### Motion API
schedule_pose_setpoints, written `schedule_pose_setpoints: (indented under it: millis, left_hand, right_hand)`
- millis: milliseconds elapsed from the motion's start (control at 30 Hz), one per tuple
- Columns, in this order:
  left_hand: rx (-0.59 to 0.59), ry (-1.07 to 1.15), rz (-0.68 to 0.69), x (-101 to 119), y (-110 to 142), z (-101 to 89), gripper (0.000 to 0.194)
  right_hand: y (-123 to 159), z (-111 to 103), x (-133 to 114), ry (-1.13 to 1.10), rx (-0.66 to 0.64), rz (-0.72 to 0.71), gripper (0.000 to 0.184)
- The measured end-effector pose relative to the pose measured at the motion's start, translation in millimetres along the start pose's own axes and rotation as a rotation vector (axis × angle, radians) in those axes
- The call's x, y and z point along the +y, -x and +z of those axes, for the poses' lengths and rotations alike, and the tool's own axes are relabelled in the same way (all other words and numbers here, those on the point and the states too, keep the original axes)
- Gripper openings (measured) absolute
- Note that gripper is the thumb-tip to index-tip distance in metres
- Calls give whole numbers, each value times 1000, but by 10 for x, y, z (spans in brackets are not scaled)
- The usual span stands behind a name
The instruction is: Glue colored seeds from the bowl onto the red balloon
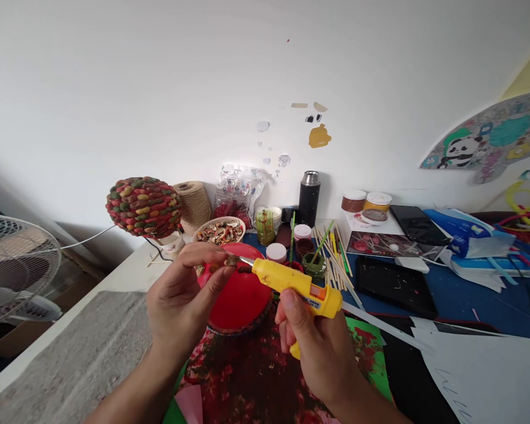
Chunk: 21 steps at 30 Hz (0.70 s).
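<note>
My left hand [185,288] pinches a small brownish piece [232,259], possibly a nut shell, between thumb and fingertips. In my right hand [311,335] is a yellow hot glue gun [287,279], gripped round its handle. Its metal nozzle points left and is at the small piece; whether they touch I cannot tell. Below both hands lies a smooth red round thing [242,300] with a dark patterned lower edge. A few small brown pieces show on it. Behind it stands a bowl [242,222] filled with coloured shell-like pieces.
A ball covered in coloured pieces [143,206] stands at left, by a twine spool [193,206] and a fan [17,271]. Paint jars [314,268], wooden sticks [335,259] and a black flask [309,197] stand behind. A paint-stained sheet [247,377] lies in front; papers lie right.
</note>
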State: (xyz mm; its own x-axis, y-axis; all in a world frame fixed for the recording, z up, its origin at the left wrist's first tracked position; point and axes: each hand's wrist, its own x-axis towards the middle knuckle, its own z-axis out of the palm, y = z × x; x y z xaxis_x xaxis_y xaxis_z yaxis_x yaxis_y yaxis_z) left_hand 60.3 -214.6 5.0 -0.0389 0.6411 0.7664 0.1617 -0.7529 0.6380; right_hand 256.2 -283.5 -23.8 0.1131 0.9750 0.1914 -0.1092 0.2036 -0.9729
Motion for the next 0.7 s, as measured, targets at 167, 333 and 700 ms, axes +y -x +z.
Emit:
schedule_pose_setpoints:
  millis: [167, 333, 700]
  left_hand:
    - [0, 14, -14, -7, 12, 3, 8]
    - [-3, 20, 18, -30, 9, 1, 9]
    - [2, 35, 17, -76, 15, -19, 14]
  right_hand:
    - [-2, 2, -17, -5, -5, -8, 75]
    - [-12, 9, -26, 15, -6, -30, 76]
    - [-14, 18, 23, 27, -6, 2, 75]
